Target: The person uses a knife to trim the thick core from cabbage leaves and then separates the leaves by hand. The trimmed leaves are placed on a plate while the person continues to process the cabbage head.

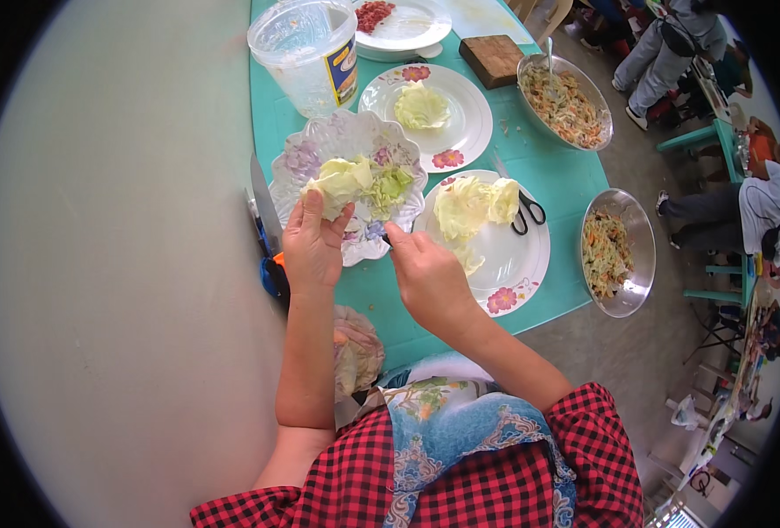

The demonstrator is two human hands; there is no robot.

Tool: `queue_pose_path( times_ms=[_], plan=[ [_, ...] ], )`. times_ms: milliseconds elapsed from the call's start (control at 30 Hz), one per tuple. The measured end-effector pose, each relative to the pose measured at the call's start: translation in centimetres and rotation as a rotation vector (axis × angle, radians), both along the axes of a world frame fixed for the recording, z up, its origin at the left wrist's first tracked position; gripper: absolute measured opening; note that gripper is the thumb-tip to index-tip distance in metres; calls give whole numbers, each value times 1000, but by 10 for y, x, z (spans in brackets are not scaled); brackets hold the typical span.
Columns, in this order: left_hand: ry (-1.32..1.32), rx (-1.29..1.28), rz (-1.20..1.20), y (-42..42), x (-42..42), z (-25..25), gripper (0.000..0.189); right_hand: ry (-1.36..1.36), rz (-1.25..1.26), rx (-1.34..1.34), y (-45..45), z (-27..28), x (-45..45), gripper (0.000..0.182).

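My left hand (317, 241) holds a pale cabbage leaf (340, 185) between thumb and fingers, above a scalloped floral dish (304, 148). Greener leaf pieces (389, 191) lie in that dish. Just right of it, my right hand (433, 274) is closed around a small tool with a dark end (387, 239); the fist hides most of it. Beside this hand, a flowered white plate (509, 270) bears several cabbage leaves (466, 204) and black-handled scissors (528, 214). A second flowered plate (472, 125), farther off, has one cabbage leaf (422, 107) on it.
A large knife (266, 204) lies along the wall-side table edge, near a clear plastic tub (304, 66). Two steel bowls of shredded vegetable mix (565, 109) (608, 254) stand on the right. Also here are a wooden block (492, 59), a plate of chopped red food (416, 26) and a plastic bag (357, 350).
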State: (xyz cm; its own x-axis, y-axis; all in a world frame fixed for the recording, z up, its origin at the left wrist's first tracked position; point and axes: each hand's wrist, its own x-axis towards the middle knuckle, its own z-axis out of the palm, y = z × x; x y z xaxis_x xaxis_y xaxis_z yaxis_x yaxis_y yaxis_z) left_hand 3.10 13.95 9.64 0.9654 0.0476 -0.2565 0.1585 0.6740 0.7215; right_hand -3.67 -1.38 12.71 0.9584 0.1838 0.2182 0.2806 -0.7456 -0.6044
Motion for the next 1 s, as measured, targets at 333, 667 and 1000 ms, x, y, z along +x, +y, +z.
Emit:
queue_pose_path(
  times_ms=[333, 667, 1000],
  plan=[
    [30, 87, -26, -2, -4, -4, 22, 88, -3, -44, -1, 0, 1, 43],
    [73, 279, 97, -5, -4, -14, 18, 94, -22, -94, 3, -6, 1, 47],
    [221, 307, 159, -5, -2, -39, 18, 78, -36, -127, 12, -32, 9, 45]
  ],
)
